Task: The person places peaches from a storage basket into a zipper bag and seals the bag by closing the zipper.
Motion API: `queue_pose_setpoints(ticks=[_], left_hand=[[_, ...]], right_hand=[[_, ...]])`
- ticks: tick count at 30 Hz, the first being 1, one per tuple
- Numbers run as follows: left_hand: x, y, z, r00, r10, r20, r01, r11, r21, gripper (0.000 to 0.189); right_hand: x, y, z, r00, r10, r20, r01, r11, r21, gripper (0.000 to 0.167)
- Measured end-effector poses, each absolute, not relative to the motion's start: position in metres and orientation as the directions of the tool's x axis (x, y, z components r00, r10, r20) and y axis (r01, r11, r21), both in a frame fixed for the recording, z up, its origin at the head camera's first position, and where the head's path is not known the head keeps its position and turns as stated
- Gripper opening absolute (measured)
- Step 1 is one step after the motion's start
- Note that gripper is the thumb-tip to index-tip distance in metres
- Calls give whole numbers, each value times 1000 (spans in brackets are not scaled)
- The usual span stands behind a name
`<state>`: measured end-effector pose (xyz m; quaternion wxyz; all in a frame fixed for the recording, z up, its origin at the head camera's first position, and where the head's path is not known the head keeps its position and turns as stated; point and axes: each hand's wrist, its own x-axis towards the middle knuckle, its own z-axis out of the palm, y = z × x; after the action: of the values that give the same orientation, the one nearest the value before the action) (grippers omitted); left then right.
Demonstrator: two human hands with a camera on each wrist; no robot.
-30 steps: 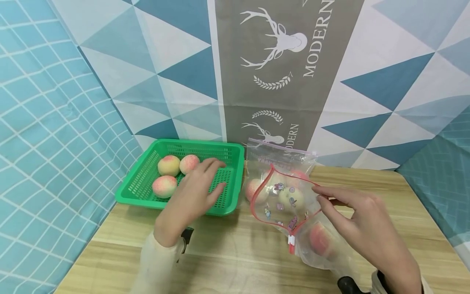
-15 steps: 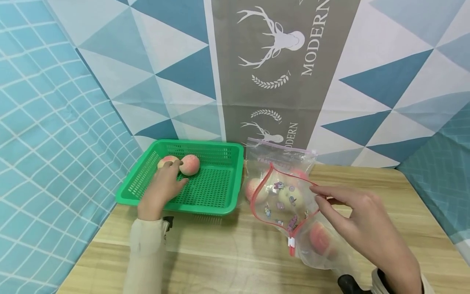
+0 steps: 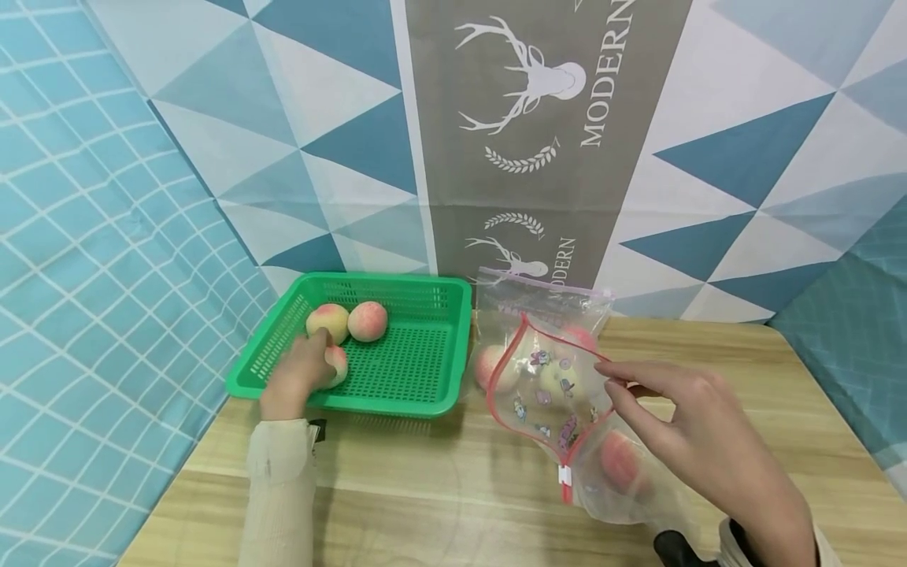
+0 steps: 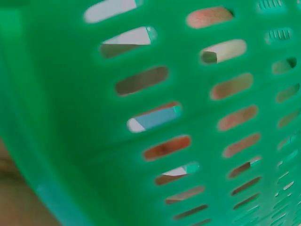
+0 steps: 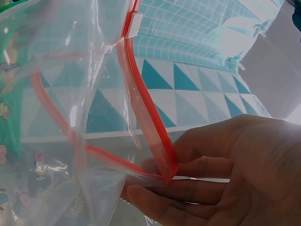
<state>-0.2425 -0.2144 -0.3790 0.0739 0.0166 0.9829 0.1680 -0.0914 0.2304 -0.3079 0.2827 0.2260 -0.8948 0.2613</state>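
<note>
1. At the far left, a blue cloth (image 3: 106, 260) with a white grid hangs beside the wood-grained table (image 3: 397, 504).
2. Next, on the table, sits a green plastic basket (image 3: 445, 398); the left wrist view is nearly filled by its slotted wall.
3. In the basket's near left part, the left hand (image 3: 292, 374) grips the nearest peach (image 3: 338, 366), its fingers curled over it from the left and the far side of the hold hidden. A cream sleeve (image 3: 279, 472) covers that arm.
4. Just behind, inside the basket, a yellow-and-pink peach (image 3: 327, 321) lies right beside a pinker peach (image 3: 368, 321).
5. To the right of the basket, near the back cloth (image 3: 482, 173), is a clear lilac-zip bag (image 3: 542, 303). Peaches (image 3: 490, 366) show through the plastic there.
6. In front of it, a clear red-zip bag (image 3: 542, 421) printed with small cartoon figures gapes open, a white slider (image 3: 564, 475) at the near end of its zip.
7. Below and right of that mouth, a reddish peach (image 3: 620, 461) shows through clear plastic.
8. Farthest right, the right hand (image 3: 697, 425) pinches the red-zip bag's rim between thumb and fingers.
</note>
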Motion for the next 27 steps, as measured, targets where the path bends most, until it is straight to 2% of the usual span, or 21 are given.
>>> queue_pose_setpoints(ticks=[5,11,16,21,27], left_hand=[[-246,-213,-386,-984,84,-154,25,936,352,40],[-249,-211,-389,-981,109,-158,52,943,329,26],[-247,-207,-385,-988,135,-72,105,942,318,19],[-243,-195,-375,-979,201,21,198,933,300,25],[-240,-181,-371,-969,244,22,240,928,284,48]], right_hand=[[-90,231,-309,-747,-260,612,-551,757,-351,32],[-87,233,-310,-756,-262,600,-551,750,-366,40],[-87,233,-310,-766,-264,586,-538,763,-359,43],[-88,232,-309,-768,-280,577,-552,747,-372,41],[-89,230,-310,-762,-304,572,-569,736,-367,40]])
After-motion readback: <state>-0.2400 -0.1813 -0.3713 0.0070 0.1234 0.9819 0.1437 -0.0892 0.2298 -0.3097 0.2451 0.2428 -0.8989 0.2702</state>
